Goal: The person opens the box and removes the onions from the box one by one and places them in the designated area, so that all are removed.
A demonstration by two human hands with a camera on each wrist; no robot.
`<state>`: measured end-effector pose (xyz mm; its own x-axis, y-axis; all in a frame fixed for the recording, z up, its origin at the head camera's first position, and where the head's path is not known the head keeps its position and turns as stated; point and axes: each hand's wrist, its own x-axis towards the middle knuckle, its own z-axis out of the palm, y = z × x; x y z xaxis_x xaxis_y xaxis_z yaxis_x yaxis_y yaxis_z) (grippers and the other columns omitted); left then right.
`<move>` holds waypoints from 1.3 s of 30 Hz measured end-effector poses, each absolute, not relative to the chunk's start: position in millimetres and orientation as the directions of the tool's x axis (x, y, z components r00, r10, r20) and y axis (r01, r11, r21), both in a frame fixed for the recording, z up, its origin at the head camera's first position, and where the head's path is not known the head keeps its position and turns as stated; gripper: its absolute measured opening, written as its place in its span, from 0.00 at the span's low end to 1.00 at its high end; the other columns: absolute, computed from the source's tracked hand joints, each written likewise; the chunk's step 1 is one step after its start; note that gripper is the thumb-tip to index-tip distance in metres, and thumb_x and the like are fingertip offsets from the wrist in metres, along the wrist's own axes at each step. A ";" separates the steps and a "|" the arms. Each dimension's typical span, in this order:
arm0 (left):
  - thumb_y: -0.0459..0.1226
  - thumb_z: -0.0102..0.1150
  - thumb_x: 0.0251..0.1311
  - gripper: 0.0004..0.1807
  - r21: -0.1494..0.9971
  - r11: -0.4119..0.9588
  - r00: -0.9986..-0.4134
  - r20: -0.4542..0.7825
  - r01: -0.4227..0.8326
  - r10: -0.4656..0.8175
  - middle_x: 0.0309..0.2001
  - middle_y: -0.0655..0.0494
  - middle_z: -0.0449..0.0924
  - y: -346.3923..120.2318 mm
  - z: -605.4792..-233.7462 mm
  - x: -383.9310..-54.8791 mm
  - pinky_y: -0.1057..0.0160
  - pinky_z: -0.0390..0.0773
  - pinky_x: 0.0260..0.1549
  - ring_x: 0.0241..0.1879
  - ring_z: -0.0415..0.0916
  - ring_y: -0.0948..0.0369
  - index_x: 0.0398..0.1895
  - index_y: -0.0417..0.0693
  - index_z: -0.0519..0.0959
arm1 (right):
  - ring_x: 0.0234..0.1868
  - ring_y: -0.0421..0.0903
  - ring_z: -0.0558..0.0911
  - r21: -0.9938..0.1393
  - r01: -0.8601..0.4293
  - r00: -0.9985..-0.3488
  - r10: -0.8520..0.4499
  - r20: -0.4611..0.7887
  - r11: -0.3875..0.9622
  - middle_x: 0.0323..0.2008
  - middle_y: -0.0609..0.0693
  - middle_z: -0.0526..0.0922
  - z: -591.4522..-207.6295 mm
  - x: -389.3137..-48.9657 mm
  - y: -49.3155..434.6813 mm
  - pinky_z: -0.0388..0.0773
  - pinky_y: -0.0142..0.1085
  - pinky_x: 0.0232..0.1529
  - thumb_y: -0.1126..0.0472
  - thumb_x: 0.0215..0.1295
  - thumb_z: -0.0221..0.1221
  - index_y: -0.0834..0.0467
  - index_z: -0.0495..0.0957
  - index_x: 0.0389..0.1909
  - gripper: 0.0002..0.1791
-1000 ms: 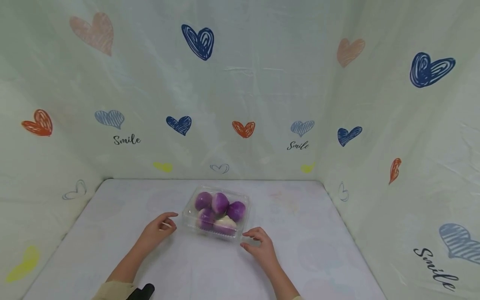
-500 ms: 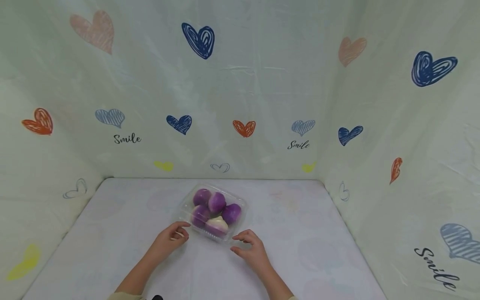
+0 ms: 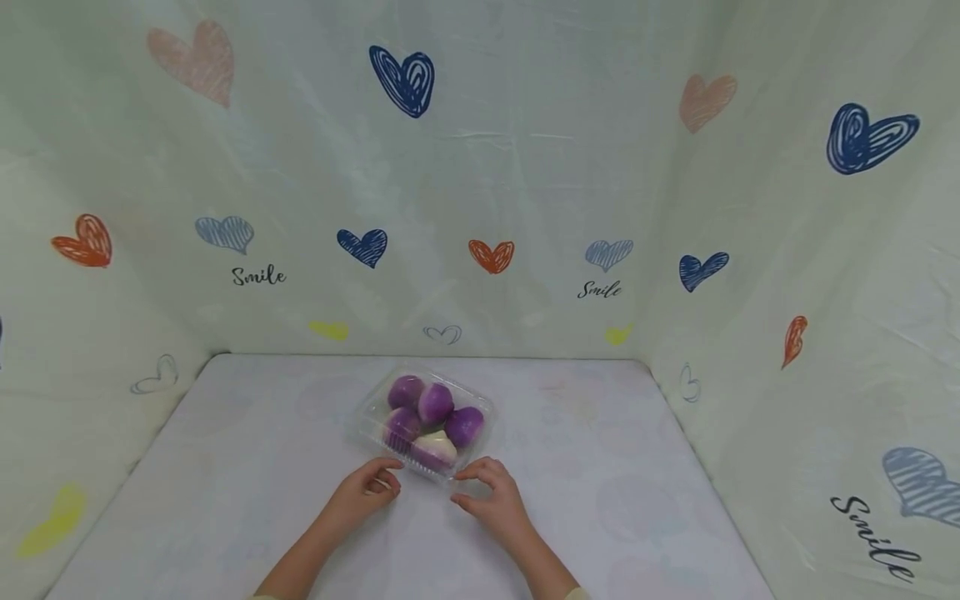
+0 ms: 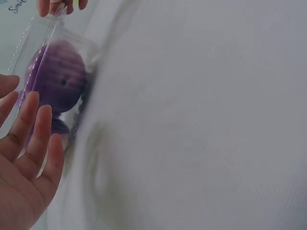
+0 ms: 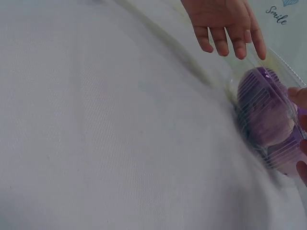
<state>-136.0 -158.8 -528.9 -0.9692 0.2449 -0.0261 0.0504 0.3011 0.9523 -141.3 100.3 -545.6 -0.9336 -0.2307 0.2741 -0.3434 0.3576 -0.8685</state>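
Note:
A clear plastic clamshell box [image 3: 365,423], turned at a slant on the table, holds several round purple-and-white onions [image 3: 463,427]. My left hand [image 3: 362,498] is at the front edge of the box, its fingertips close to the rim and its fingers loosely bent. In the left wrist view the fingers of that hand [image 4: 29,158] spread beside the box wall. At the front right corner is my right hand [image 3: 495,500], with index fingertip at the rim and thumb lower, a gap between them. Neither hand grips the box. The lid lies over the onions.
The white table [image 3: 600,450] has a faint pattern of pale shapes. Behind it and along both sides hangs a pale curtain [image 3: 525,183] printed with hearts and the word Smile.
The box has turned and shifted slightly left. My left hand has moved right and nearer to its front edge, and my right hand has moved left to its front right corner.

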 end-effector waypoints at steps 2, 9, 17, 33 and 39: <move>0.30 0.63 0.59 0.19 0.956 0.289 -0.968 -0.031 0.044 0.248 0.37 0.51 0.80 -152.9 -532.0 -134.2 0.67 0.76 0.33 0.35 0.76 0.60 0.54 0.35 0.75 | 0.45 0.42 0.75 -0.838 -0.393 -0.916 -0.241 0.321 0.378 0.38 0.40 0.80 -546.6 -143.2 101.3 0.72 0.38 0.49 0.64 0.49 0.74 0.53 0.86 0.36 0.13; 0.30 0.61 0.59 0.19 0.972 0.234 -0.959 -0.034 0.035 0.281 0.36 0.51 0.80 -127.8 -541.2 -129.4 0.67 0.76 0.35 0.35 0.77 0.59 0.53 0.33 0.75 | 0.43 0.42 0.73 -0.748 -0.521 -0.853 -0.273 0.444 0.412 0.37 0.40 0.80 -550.3 -148.2 103.8 0.72 0.35 0.45 0.66 0.44 0.75 0.54 0.86 0.34 0.14; 0.29 0.61 0.58 0.16 0.989 0.147 -0.965 -0.025 0.014 0.261 0.34 0.51 0.80 -104.3 -551.1 -127.3 0.67 0.76 0.35 0.34 0.78 0.60 0.48 0.31 0.76 | 0.44 0.44 0.72 -0.625 -0.635 -0.771 -0.319 0.551 0.454 0.36 0.41 0.78 -552.3 -152.2 105.6 0.71 0.37 0.46 0.66 0.41 0.76 0.54 0.85 0.32 0.15; 0.26 0.56 0.55 0.16 0.995 0.086 -0.976 -0.069 -0.053 0.206 0.32 0.49 0.82 -79.6 -558.5 -128.7 0.68 0.74 0.26 0.27 0.74 0.63 0.47 0.24 0.76 | 0.44 0.46 0.74 -0.486 -0.774 -0.631 -0.431 0.644 0.406 0.37 0.46 0.77 -556.3 -170.2 115.2 0.73 0.41 0.46 0.68 0.41 0.76 0.56 0.87 0.29 0.12; 0.26 0.56 0.56 0.16 0.995 0.072 -0.980 -0.084 -0.072 0.180 0.32 0.48 0.82 -76.6 -557.7 -127.2 0.69 0.74 0.25 0.27 0.74 0.63 0.47 0.22 0.76 | 0.42 0.45 0.74 -0.507 -0.777 -0.630 -0.473 0.617 0.374 0.35 0.46 0.76 -555.1 -171.5 115.7 0.73 0.38 0.47 0.67 0.44 0.75 0.57 0.88 0.29 0.10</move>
<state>-127.2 -76.6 -557.7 -0.9800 0.1803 -0.0843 -0.0722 0.0723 0.9948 -171.5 115.7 -555.1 -0.6297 -0.4726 0.6165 -0.7767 0.3735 -0.5071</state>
